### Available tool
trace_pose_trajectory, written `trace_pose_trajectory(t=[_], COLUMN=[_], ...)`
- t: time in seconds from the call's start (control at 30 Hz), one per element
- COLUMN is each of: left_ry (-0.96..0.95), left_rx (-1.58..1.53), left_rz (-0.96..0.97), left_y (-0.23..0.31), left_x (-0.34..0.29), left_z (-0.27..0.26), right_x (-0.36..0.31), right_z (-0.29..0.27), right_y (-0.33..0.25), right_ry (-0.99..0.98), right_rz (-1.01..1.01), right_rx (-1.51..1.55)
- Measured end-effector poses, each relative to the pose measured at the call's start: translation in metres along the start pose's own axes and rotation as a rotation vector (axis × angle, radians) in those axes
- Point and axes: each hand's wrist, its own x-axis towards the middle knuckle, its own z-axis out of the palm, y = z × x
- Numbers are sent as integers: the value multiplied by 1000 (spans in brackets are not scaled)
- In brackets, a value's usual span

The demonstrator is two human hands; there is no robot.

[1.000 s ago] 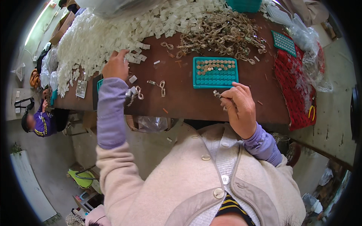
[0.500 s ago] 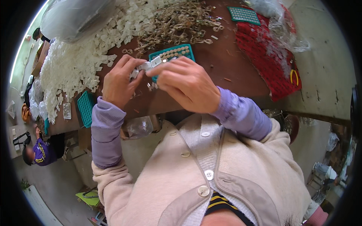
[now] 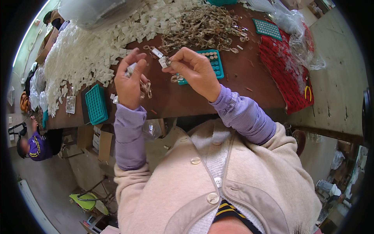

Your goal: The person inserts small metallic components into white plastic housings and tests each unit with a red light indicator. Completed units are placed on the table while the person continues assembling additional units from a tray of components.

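My right hand is closed, thumb and forefinger pinching a small white plastic box whose lid appears to stand up. A short distance to the left, my left hand is curled around a few small white boxes, partly hidden by its thumb. Beside that palm hangs a brownish cord loop; whether the fingers grip it, I cannot tell. Behind my right hand lies a teal tray with rows of round beige pieces, partly covered by the hand. Another cord loop lies at its near left corner.
A broad heap of small white plastic pieces covers the table's left. Tangled cord loops are piled at the back. Teal trays stand at left and far right. Yellow-handled pliers rest by red cloth. A person sits far left.
My hands have drawn apart from where they met over the tray. The right now holds a small white box on its own, away from the left. The whole view has shifted slightly.
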Motion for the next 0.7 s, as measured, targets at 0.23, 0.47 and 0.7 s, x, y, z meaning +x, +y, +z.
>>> trace_pose_trajectory(t=[0.23, 0.47, 0.7], left_ry=[13, -95, -362], left_rx=[-252, -162, 62], left_rz=[-61, 25, 48], left_y=[-19, -2, 18], left_x=[-44, -57, -54], left_z=[24, 45, 53], right_x=[-20, -45, -59], right_z=[10, -6, -42], right_y=[-8, -36, -65], right_ry=[-11, -50, -273], right_rz=[-11, 31, -181], right_rx=[94, -199, -548])
